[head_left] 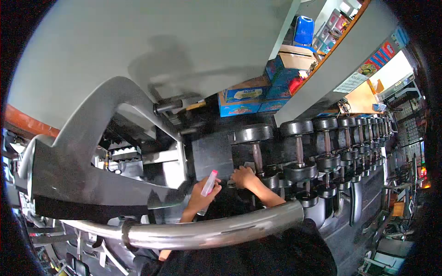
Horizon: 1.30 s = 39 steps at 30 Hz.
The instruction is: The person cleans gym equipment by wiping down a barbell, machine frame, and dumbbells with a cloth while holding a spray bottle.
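Note:
My left hand (202, 195) is closed around a slim translucent bottle (208, 185) with a pink-red cap, tilted with the cap up. Just right of it, my right hand (244, 177) reaches down to the dark rack surface, fingers curled and pressed down. Grey edges of what looks like a cloth (249, 164) show beside those fingers; most of it is hidden under the hand. The nearest black dumbbell (257, 156) lies right beside my right hand, its lower head close to the wrist.
A thick metal bar (212, 230) crosses in front of my body, over the forearms. At left stands a large grey machine frame (69, 170). More dumbbells (327, 138) line the rack to the right. Blue cartons (239, 106) are stacked by the wall.

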{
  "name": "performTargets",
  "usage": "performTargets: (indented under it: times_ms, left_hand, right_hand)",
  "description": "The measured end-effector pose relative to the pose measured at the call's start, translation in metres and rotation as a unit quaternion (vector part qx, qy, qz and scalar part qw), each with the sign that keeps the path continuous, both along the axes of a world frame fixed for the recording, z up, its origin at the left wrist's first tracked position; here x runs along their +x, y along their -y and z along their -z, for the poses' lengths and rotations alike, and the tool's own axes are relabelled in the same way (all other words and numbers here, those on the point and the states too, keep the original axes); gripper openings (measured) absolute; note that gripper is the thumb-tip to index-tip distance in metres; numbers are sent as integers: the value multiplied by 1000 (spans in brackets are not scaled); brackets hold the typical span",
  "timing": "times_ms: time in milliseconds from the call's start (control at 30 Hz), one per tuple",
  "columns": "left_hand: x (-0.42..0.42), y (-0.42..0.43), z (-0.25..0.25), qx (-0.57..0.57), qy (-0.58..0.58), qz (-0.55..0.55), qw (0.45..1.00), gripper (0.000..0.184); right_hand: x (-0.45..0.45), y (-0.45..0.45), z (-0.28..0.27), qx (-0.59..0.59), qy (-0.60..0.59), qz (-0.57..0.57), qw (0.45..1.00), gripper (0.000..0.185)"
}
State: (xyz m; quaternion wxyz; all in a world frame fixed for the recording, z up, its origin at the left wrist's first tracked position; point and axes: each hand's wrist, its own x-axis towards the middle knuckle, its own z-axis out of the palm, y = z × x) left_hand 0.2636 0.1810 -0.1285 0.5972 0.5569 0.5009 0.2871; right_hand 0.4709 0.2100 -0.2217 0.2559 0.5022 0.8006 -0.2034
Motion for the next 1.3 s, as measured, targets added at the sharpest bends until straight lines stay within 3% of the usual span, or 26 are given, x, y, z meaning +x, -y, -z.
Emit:
performTargets:
  times_ms: [67,167,200,233,300,333,367,400,433,500,567,633,700,767,833,867,900,933,967,1033,1100,1167,1300]
  left_hand:
    - [-8,12,0,21,38,-8,999,20]
    - [-29,28,12,23,1,37,999,27]
    - [-40,30,13,-168,103,-9,980,26]
    - [-49,32,11,-351,199,-54,913,26]
    - [-64,61,52,-287,176,-38,941,27]
    - [-69,78,81,-229,153,-22,961,29]
    - [-68,88,92,-169,131,-7,977,31]
    - [-51,92,9,35,41,-18,998,19]
    - [-52,101,21,60,122,-30,990,19]
    - [-51,120,6,40,63,-37,996,19]
    - [-53,142,-14,94,54,-24,994,20]
    - [-56,159,-16,146,43,-9,988,21]
    - [-60,186,-1,160,33,4,987,23]
    - [-62,208,1,151,58,1,987,25]
    - [-64,229,6,148,46,8,988,24]
    - [-64,239,6,71,73,-1,995,23]
    - [-65,247,3,72,75,0,995,23]
    - [-66,254,-2,65,80,-1,995,23]
    - [-67,260,-4,58,84,-2,995,23]
    - [-69,265,-1,89,77,20,993,22]
    - [-70,270,-7,96,62,20,993,20]
    - [-70,271,-11,87,63,10,994,20]
    - [-66,266,-17,76,47,-11,996,20]
  right_hand:
    - [4,-3,-33,-17,-29,21,999,30]
    - [23,-10,-56,-31,-28,93,995,32]
    - [32,-12,-72,-49,5,115,992,30]
    - [53,-11,-51,-8,-41,89,995,26]
    - [39,9,-158,-22,-25,120,992,25]
    - [60,23,-112,102,-282,121,946,24]
    - [93,43,-67,219,-512,107,824,24]
    - [106,60,-71,118,-630,221,735,37]
    - [107,70,-86,270,-417,108,861,40]
    - [88,85,-119,95,-266,181,942,44]
    - [45,136,-151,129,-568,410,702,49]
    - [23,176,-132,-60,-807,455,373,50]
    - [16,212,-72,-147,-798,582,52,47]
    - [-6,246,-46,-128,-872,466,84,41]
    - [-21,271,-11,-102,-827,553,5,43]
    - [-33,281,-14,-132,-811,570,25,44]
    - [-44,291,-18,-163,-793,585,45,45]
    - [-49,302,-9,-211,-769,603,1,43]
    - [-58,310,-10,-235,-780,580,3,43]
    - [-74,322,-19,-217,-739,635,51,52]
    - [-74,325,-15,-264,-736,620,57,46]
    - [-78,320,-15,-219,-749,620,86,43]
    - [-59,311,-7,-235,-786,570,42,45]
